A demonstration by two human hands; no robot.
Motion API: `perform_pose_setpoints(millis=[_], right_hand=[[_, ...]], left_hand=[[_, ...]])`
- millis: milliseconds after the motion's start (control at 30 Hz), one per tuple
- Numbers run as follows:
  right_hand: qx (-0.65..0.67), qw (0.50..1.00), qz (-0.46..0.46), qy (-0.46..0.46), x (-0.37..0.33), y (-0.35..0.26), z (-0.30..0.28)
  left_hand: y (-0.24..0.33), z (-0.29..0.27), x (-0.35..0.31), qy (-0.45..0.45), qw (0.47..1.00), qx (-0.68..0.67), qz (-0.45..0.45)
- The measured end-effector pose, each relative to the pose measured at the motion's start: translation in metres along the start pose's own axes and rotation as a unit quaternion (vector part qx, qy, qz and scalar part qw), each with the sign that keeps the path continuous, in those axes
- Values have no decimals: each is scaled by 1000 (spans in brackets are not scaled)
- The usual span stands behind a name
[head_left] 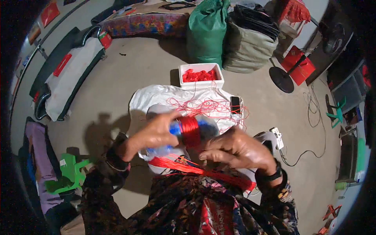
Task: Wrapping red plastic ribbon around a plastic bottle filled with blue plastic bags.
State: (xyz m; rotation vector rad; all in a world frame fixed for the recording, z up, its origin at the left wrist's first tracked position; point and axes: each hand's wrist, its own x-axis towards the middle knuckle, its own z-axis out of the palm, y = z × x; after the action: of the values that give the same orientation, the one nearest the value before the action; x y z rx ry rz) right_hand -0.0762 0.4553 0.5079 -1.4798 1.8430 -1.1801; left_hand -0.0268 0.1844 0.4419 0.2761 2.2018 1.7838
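Above my lap, my left hand (156,131) is closed around the left part of a clear and blue bottle-like cylinder. A thick band of red cord (190,131) is wound round its middle. My right hand (237,149) is at the cylinder's right end, fingers curled and pressed together; motion blur hides what they hold. Across my lap lies a bundle of bright red strands (188,166). Beyond my hands, loose loops of red cord (199,106) spread over a white cloth (149,94) and lead towards a white foam box (201,87) holding a red tangle.
A black phone (235,105) lies on the cloth's right side. Farther off stand a green sack (206,35), a pale sack (248,49) and a floor fan (282,78). A white power strip (276,138) with a cable is at right, a green plastic chair (68,174) at left.
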Motion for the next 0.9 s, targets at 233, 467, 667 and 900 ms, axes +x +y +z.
perform_pose_setpoints(millis=[233, 467, 667, 900], right_hand=[[163, 981, 80, 68, 6, 48, -27], [277, 934, 144, 176, -17, 104, 70], [87, 994, 35, 56, -17, 3, 10], [183, 973, 70, 119, 5, 61, -5]], left_hand=[[73, 47, -17, -147, 969, 183, 72], [65, -7, 0, 81, 996, 27, 28], [1, -2, 12, 41, 990, 92, -102], [58, 49, -11, -123, 975, 183, 19]])
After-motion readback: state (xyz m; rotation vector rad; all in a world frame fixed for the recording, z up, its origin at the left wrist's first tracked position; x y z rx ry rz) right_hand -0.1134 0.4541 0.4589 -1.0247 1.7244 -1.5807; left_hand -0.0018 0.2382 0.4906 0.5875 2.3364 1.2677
